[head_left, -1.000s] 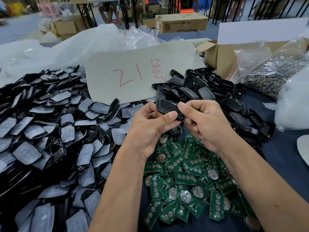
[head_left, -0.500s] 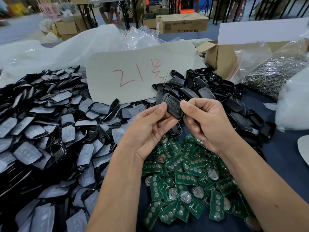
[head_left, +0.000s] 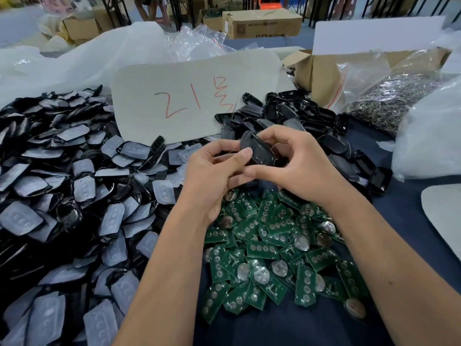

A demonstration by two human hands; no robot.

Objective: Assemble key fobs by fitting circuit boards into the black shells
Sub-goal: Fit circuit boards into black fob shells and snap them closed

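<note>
A black key fob shell (head_left: 257, 151) is held between both hands above the table's middle. My left hand (head_left: 214, 176) pinches its near edge with thumb and fingers. My right hand (head_left: 296, 166) curls over its far end, fingertips on the shell's top. Below the hands lies a heap of green circuit boards (head_left: 274, 250) with round silver battery clips. A pile of empty black shells (head_left: 311, 121) sits behind the hands. Whether a board sits inside the held shell is hidden.
A large heap of black shell halves with grey rubber pads (head_left: 62, 196) fills the left. A white card with red writing (head_left: 197, 96) stands behind. A bag of metal rings (head_left: 394, 101), a cardboard box (head_left: 319, 71) and white plastic bags (head_left: 434, 136) lie at the right.
The shell has turned over from its button face to its smooth back. My right hand has moved over the top of it, and both hands have closed in tighter.
</note>
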